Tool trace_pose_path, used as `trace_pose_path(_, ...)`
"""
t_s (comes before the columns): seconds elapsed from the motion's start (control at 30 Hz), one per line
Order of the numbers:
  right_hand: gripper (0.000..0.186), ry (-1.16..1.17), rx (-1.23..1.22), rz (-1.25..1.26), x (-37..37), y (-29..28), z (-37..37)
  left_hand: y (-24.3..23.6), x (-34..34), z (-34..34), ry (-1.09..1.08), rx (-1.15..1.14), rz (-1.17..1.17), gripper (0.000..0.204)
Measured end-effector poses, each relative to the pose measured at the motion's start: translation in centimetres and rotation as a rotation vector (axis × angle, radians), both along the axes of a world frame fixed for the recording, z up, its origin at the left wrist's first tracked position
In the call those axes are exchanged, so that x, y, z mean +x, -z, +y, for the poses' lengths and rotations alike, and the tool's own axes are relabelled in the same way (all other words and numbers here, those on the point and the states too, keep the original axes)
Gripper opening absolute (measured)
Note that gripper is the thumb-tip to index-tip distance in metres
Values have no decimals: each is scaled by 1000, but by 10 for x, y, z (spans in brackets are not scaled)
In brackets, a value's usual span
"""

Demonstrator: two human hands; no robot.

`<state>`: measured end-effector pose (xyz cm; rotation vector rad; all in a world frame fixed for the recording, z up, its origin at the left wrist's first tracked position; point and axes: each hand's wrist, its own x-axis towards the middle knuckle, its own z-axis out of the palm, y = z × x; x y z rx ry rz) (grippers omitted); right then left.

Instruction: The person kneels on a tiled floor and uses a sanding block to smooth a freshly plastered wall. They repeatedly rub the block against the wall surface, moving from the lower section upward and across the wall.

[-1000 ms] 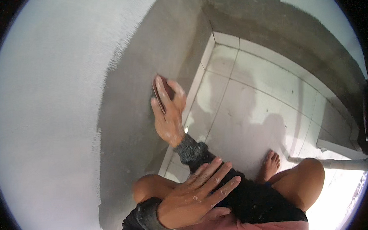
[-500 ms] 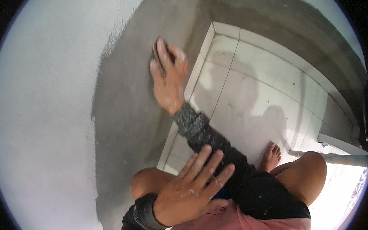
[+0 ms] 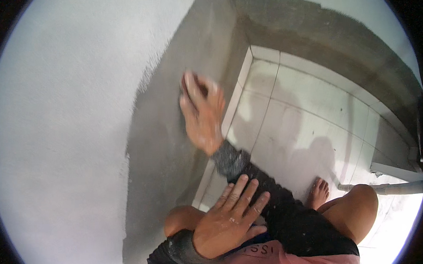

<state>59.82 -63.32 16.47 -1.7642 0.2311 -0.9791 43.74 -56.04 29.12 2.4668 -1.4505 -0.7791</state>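
Right hand (image 3: 202,114) presses dark pad (image 3: 190,83) on grey wall (image 3: 159,134) — floor edge (image 3: 221,136) beside.

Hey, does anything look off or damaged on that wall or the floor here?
Nothing looks damaged or spilled. The wall is pale above with a darker grey band low down, its boundary ragged. The right hand presses there, blurred; the left hand rests on the knee. The floor tiles look dusty but whole.
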Motion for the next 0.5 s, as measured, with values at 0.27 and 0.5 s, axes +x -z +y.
trace_pose_path(0.27, 52, -66, 38, 108, -4, -9, -4, 2, 0, -10, 41, -202, 43, 79)
trace_pose_path(0.5, 58, -104, 55, 135, -3, -22, -3, 3, 8, -9, 7, -123, -40, 77)
